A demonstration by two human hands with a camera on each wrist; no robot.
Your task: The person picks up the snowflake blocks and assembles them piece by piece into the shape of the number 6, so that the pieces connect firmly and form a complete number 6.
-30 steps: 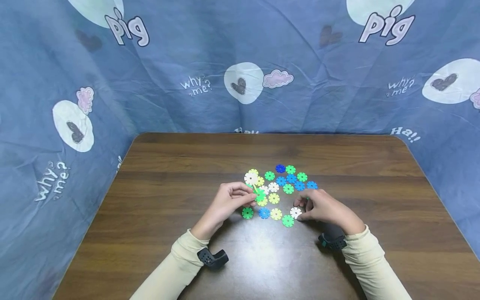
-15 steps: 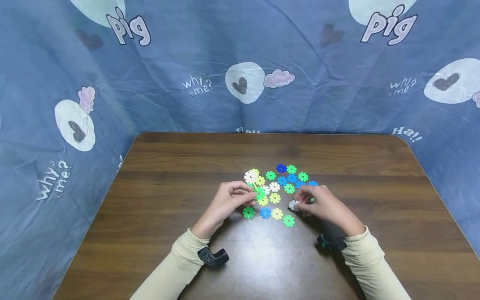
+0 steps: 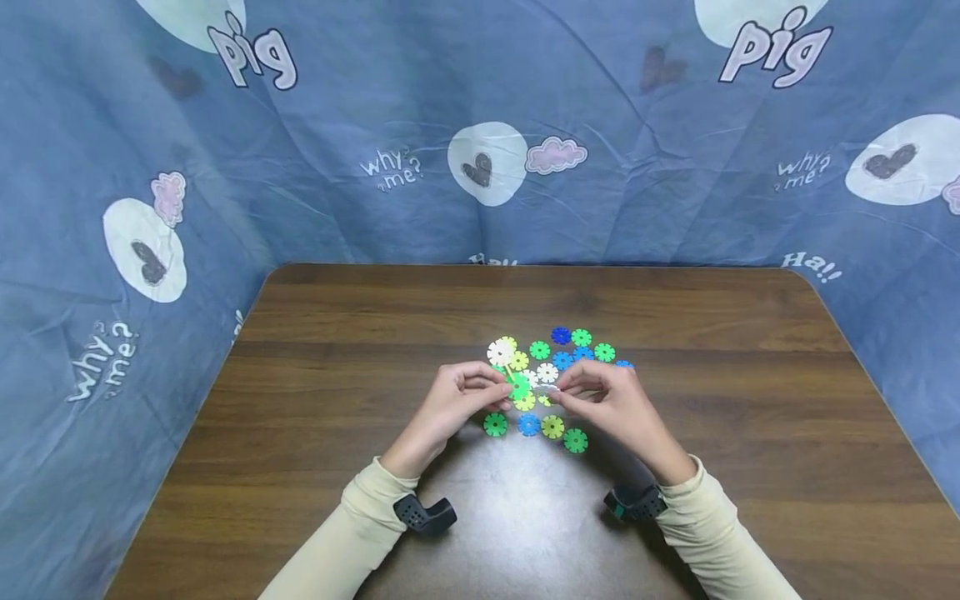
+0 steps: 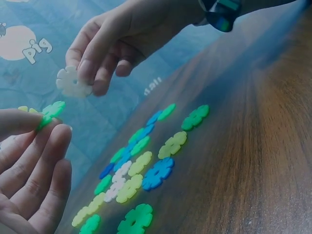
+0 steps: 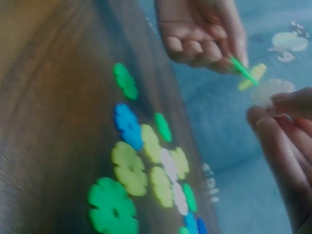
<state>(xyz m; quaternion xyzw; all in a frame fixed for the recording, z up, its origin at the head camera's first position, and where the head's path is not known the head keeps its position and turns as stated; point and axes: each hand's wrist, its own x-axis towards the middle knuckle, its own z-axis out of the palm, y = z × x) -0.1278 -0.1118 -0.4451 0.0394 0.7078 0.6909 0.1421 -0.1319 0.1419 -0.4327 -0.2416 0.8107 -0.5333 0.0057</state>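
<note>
In the head view, the right hand point(image 3: 611, 404) pinches a white snowflake disc point(image 4: 72, 83), a second ago flat on the wooden table point(image 3: 337, 350), at three o'clock from the green snowflake disc point(image 4: 52, 112) the left hand point(image 3: 467, 393) pinches; loose discs point(image 3: 528, 425) lie towards six.

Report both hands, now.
Left hand: pinching a green disc with a yellow disc attached.
Right hand: pinching a white disc.

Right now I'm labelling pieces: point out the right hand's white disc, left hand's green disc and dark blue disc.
White disc point(image 4: 68, 84): left wrist view, beside its hole.
Green disc point(image 4: 53, 110): left wrist view, its exposed part.
Dark blue disc point(image 3: 561, 336): head view, its middle.
</note>
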